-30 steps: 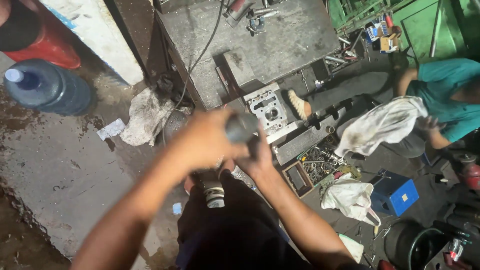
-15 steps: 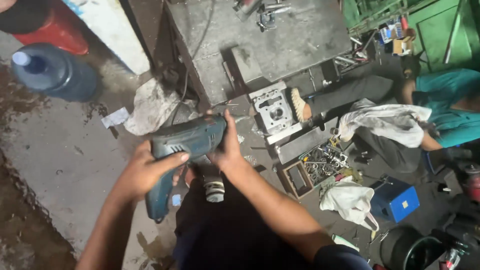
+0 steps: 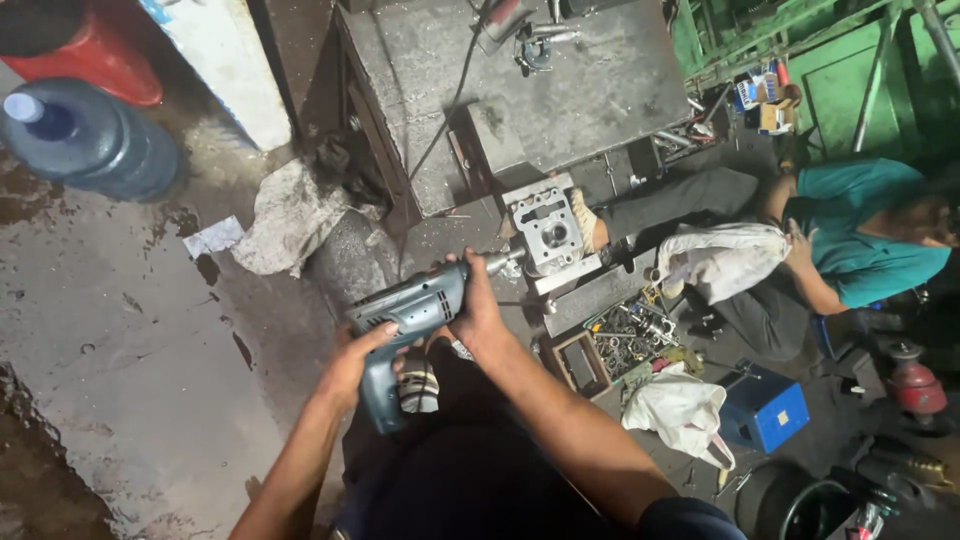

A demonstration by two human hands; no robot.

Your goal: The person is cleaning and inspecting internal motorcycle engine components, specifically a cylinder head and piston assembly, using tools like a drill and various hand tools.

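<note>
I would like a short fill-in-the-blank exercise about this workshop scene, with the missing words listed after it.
1. Both hands hold an electric ____ with a teal body.
2. The left hand grips its ____.
3. The right hand holds the body near the ____ end.
4. The water bottle on the wet floor is ____ in colour.

Missing words: drill; handle; front; blue

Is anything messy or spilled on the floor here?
Yes. The concrete floor has dark wet patches, and a crumpled rag lies dropped by the metal table. Loose metal parts sit heaped beside a small tray. The drill itself looks fine.
</note>
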